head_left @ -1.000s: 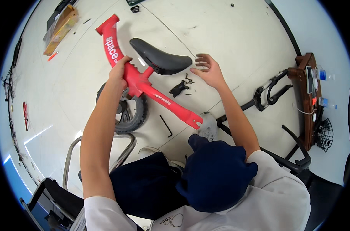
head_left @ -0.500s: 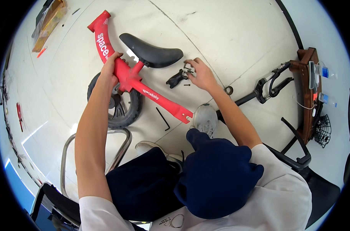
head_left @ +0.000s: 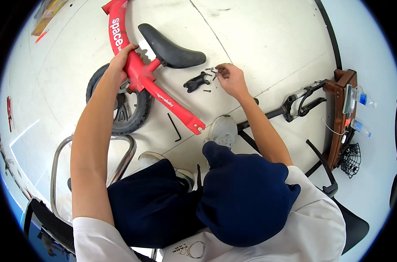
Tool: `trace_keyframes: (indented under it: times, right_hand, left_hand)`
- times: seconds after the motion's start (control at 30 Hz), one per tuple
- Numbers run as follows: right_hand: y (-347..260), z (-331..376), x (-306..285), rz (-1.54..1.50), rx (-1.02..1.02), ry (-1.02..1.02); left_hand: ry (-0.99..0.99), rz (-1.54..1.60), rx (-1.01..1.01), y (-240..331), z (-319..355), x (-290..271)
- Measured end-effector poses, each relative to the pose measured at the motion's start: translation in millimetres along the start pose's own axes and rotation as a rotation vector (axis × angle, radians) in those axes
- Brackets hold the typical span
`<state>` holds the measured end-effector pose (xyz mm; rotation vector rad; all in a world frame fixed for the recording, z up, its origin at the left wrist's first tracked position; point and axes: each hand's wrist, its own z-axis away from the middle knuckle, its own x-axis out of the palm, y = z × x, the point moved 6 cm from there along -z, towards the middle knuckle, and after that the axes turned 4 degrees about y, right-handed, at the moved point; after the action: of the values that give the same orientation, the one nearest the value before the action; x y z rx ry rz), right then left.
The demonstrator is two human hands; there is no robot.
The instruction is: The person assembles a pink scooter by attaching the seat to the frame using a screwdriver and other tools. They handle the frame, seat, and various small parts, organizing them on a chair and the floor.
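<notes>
A red balance-bike frame [head_left: 163, 98] lies on the white floor with a black saddle [head_left: 172, 48] and a black wheel [head_left: 119, 113] attached. My left hand [head_left: 122, 61] grips the frame just below the saddle post. My right hand [head_left: 231, 78] reaches out to the right of the saddle, its fingertips pinched on one of the small dark bolts [head_left: 209, 70] scattered there. A black clamp part [head_left: 196, 82] lies beside those bolts, just left of my right hand.
A black hex key [head_left: 175, 127] lies under the frame's lower end. A handlebar with stem [head_left: 294, 105] rests by a wooden stand [head_left: 338, 118] holding bottles [head_left: 360, 98], with a mesh basket [head_left: 350, 159] below. A chrome chair frame [head_left: 60, 157] is at my left. My shoe [head_left: 223, 130] is near the frame's end.
My right hand moved from beside the saddle down to the small bolts and closed its fingertips there. My left hand kept its grip on the frame.
</notes>
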<state>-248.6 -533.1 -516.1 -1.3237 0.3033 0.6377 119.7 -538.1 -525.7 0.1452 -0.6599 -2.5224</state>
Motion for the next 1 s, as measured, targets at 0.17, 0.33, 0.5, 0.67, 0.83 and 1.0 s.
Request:
trace_keyframes:
  times: [0.17, 0.33, 0.5, 0.67, 0.83, 1.0]
  right_hand:
    - [-11, 7, 12, 0.074, -0.126, -0.047]
    - [5, 1, 9, 0.203, -0.274, -0.024]
    - [34, -1, 7, 0.274, -0.308, -0.120]
    - [55, -60, 15, 0.396, -0.486, -0.188]
    - [47, -57, 27, 0.489, -0.363, -0.458]
    - [45, -75, 30, 0.571, -0.244, -0.595]
  left_hand:
    - [0.315, -0.204, 0.130, 1, -9, -35]
    - [0.315, -0.708, 0.319, 13, -15, 0]
    - [0.263, -1.035, 0.508, 68, 44, 53]
    - [0.200, -0.465, 0.911, 160, 267, 121]
    - [0.403, -0.504, 1.565, 52, 499, 75]
    - [0.768, -0.664, 1.344, -41, 565, -47]
